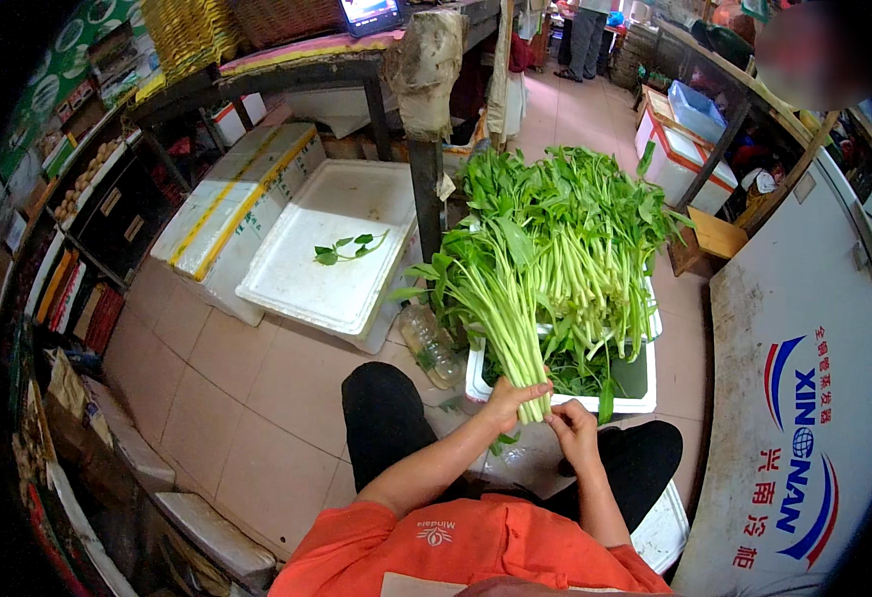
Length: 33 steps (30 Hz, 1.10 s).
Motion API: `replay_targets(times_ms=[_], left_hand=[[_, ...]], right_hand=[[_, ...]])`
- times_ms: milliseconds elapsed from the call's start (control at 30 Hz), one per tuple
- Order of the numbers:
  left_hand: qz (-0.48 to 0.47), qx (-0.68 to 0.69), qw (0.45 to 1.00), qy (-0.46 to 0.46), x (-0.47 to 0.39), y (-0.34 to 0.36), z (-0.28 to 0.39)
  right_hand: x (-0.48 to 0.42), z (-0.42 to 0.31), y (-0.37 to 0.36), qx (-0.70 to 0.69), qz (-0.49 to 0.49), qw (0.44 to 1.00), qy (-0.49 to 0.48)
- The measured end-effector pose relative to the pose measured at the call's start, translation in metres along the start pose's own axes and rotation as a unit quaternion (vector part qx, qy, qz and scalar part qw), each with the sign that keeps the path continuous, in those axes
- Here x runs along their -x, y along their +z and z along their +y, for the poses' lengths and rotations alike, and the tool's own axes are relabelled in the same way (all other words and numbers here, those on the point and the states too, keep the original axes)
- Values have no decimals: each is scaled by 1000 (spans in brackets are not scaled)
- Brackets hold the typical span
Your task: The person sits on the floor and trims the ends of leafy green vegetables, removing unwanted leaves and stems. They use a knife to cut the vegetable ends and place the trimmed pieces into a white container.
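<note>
My left hand (pixel 510 403) is wrapped around a bunch of leafy green stems, which look like water spinach (pixel 507 328). The cut ends point down towards me and the leaves point away. At the lower right of those ends, my right hand (pixel 576 433) pinches at a stem with thumb and fingers. Just beyond the bunch, a large heap of the same greens (pixel 577 224) lies with its stems facing me. It rests over a white foam box (pixel 636 404), where loose leaves (pixel 555 369) show in the near part.
A white foam lid (pixel 294 269) with a leafy sprig (pixel 350 250) lies left, beside a taped foam box (pixel 238 194). A plastic bottle (pixel 432 347) lies near a dark post (pixel 426 194). A white cabinet (pixel 749 358) flanks my right. One person (pixel 589 41) stands far back.
</note>
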<state>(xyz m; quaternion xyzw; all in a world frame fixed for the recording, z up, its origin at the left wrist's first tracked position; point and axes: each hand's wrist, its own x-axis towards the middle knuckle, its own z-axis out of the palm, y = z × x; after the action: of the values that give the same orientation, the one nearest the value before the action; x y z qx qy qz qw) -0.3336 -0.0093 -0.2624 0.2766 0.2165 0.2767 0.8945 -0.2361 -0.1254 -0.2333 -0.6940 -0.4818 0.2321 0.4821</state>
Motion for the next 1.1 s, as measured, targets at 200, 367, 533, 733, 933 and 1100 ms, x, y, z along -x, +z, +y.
replay_targets(times_ms=[200,367,533,733,933,1100], left_hand=[[-18,-11,1000,11,3,5,1],[-28,8,999,31,6,15,5],[-59,38,994,87,1,36,-5],[-29,-4,993,111,2,40,-25],[-23,-20,991,132,5,56,-8],[-13,-48,990,131,4,58,-19]], right_hand=[[5,-4,-3,49,-13,998,-37],[11,27,3,-225,78,955,176],[-8,25,13,-674,85,678,280],[-27,3,16,-701,78,642,299],[-29,13,9,-733,74,632,241],[-32,-4,5,-681,109,654,312]])
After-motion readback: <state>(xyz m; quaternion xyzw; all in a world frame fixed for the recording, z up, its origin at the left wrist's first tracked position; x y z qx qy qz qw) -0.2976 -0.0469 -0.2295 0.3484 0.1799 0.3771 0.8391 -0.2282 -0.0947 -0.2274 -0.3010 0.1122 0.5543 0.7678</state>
